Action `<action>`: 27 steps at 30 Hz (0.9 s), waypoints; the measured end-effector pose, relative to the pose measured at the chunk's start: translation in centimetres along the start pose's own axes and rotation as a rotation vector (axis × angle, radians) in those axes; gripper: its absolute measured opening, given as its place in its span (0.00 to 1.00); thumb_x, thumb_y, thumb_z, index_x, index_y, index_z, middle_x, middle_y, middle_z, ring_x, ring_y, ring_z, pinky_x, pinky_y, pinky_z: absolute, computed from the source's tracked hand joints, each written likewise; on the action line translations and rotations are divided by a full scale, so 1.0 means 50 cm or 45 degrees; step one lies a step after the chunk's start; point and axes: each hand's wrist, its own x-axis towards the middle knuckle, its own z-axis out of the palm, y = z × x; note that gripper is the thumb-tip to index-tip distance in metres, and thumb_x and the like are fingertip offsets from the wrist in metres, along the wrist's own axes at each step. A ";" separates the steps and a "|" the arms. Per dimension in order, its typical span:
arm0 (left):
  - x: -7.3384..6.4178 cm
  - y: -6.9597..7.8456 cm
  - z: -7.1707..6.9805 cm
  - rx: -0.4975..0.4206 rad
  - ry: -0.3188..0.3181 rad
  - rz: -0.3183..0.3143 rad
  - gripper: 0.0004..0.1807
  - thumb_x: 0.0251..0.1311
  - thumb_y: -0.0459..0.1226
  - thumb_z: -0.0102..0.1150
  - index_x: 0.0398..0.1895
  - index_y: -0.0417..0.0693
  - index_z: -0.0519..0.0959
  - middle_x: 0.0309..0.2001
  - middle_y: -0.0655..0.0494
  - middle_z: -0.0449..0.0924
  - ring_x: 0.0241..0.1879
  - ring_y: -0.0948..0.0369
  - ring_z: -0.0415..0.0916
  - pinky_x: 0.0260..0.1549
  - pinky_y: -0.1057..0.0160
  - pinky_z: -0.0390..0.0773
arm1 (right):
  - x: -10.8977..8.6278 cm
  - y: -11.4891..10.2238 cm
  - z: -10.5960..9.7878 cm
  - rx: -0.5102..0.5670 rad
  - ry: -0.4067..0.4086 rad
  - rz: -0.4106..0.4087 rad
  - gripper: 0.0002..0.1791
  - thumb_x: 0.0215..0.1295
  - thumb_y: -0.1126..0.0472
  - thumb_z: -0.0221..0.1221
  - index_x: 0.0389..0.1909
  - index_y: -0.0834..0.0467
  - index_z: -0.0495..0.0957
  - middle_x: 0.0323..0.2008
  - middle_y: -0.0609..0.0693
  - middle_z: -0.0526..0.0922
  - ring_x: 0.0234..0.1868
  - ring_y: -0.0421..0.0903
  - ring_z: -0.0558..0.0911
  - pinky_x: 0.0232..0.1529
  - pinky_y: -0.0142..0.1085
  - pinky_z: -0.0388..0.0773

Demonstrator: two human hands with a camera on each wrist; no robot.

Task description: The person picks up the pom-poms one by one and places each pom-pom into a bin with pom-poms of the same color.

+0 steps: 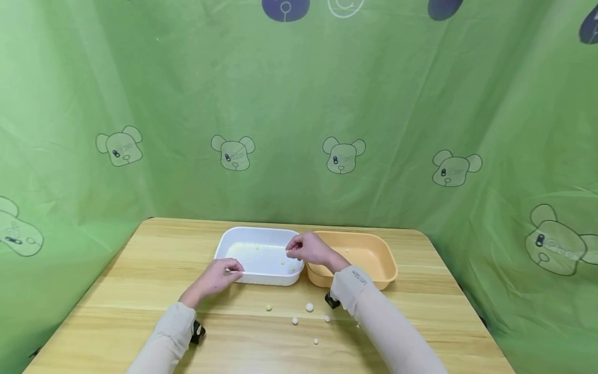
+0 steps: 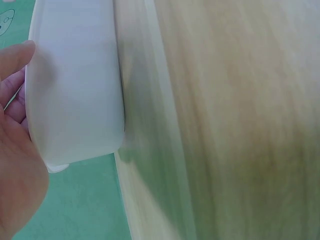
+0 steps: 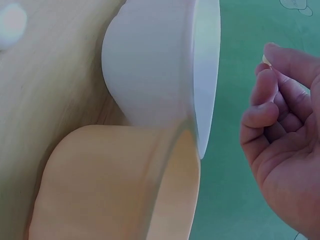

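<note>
A small yellow bead (image 3: 266, 60) is pinched between the thumb and forefinger of the right hand (image 1: 309, 248), near the centre of the head frame, over the right end of the white container (image 1: 268, 279). Small yellow balls (image 1: 282, 263) lie in that container. The left hand (image 1: 216, 276) grips its near rim at lower left, thumb and fingers clamped on the edge. Just right, the orange container (image 1: 359, 240) holds a small white ball (image 1: 347, 250). White balls (image 1: 310, 307) and one yellow ball (image 1: 269, 307) lie on the wooden table (image 1: 243, 332), lower centre.
</note>
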 end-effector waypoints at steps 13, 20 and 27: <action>-0.003 0.003 -0.004 -0.001 -0.004 0.013 0.06 0.61 0.41 0.59 0.31 0.49 0.80 0.36 0.64 0.81 0.42 0.59 0.77 0.47 0.53 0.75 | 0.020 0.013 0.008 0.033 0.013 0.059 0.04 0.57 0.65 0.63 0.33 0.61 0.82 0.26 0.47 0.80 0.25 0.42 0.77 0.26 0.32 0.75; -0.003 0.001 -0.002 -0.008 -0.003 0.019 0.05 0.61 0.41 0.59 0.30 0.50 0.80 0.36 0.64 0.81 0.41 0.59 0.77 0.47 0.53 0.75 | 0.027 0.017 0.009 0.050 0.002 0.108 0.05 0.57 0.66 0.64 0.34 0.61 0.81 0.27 0.48 0.81 0.26 0.42 0.78 0.27 0.33 0.77; -0.004 0.005 -0.001 -0.004 -0.009 0.010 0.06 0.61 0.41 0.59 0.31 0.50 0.80 0.36 0.64 0.81 0.42 0.59 0.77 0.47 0.52 0.75 | 0.035 0.024 0.011 0.074 0.003 0.114 0.05 0.56 0.67 0.64 0.35 0.63 0.81 0.27 0.49 0.81 0.26 0.44 0.79 0.29 0.36 0.78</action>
